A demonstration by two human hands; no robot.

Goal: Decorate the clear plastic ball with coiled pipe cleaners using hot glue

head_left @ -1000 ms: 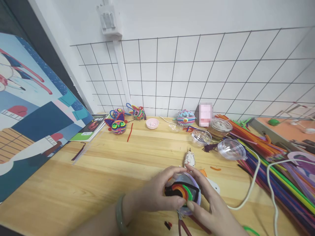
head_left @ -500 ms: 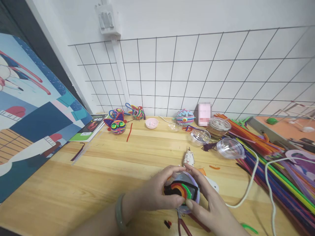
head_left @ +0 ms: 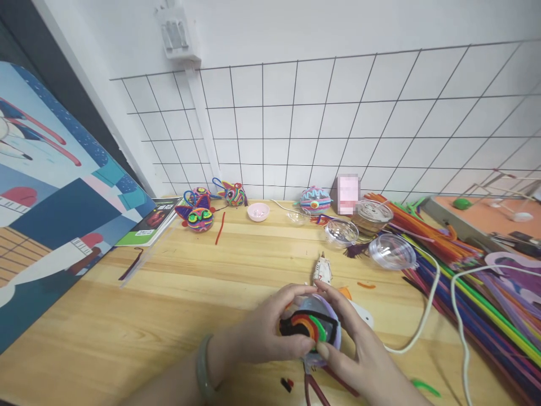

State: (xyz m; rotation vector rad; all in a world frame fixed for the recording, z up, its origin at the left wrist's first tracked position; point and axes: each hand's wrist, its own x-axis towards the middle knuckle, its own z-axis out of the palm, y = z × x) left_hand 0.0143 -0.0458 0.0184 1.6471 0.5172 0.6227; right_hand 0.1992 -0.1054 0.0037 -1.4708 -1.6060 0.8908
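Observation:
Between my two hands is a clear plastic ball (head_left: 324,316) with a lilac rim, partly covered by chenille stems. A black outline surrounds curved strips of orange, red and green (head_left: 315,328). My left hand (head_left: 273,330) wraps the ball's left side, thumb pressed on the front near the strips' lower end. My right hand (head_left: 357,341) curls round the right side, its thumb tip close to the left thumb. The fingertips of both hands meet at the top. Under the ball, dark red handles (head_left: 315,390) of a tool stick out; its head is hidden.
Beyond my hands lies a white glue gun (head_left: 323,269); a white cord (head_left: 422,335) loops at right. Chenille stem bundles (head_left: 460,321) fill the right side. Clear plastic shells (head_left: 393,252), a pink bowl (head_left: 258,212) and colourful ornaments (head_left: 199,217) stand farther back. A patterned board (head_left: 84,225) leans left.
The whole view has shifted slightly, so things sit a little farther left. Both hands keep nearly the same grip on the ball.

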